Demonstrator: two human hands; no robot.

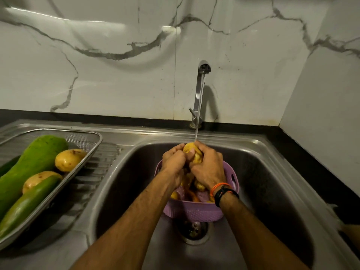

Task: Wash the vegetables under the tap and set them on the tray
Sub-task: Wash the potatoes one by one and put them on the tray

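Potato (191, 152): being held by both hands over the sink (272, 172), directly under the tap (202, 88); water stream (197, 131) is running onto its top. L hand (174, 162): fingers are curling round the potato's left side. R hand (209, 166): fingers are wrapping its right side and top; orange thread (220, 186) and black band (224, 193) are sitting on the R wrist. Basket (194, 211): purple, perforated, standing in the sink basin just beneath the hands, above the drain (193, 229); more veg incl. yellow and orange pieces (194, 193) are lying inside, mostly hidden by the forearms, kinds not clear. Tray (93, 145): metal mesh, resting on the ribbed drainboard (101, 162) left of the basin, well apart from the hands. Tray contents: large gourd (29, 166) lying diagonally; potato 2 (68, 159) touching the gourd's right side; potato 3 (37, 179) lower down, partly under a long green veg (29, 207); a dark green item (7, 165) is showing at the left edge, too cropped to tell. Wall (116, 65): marble-look tile behind. Tabletop (311, 162): black, running round the sink's back and right.
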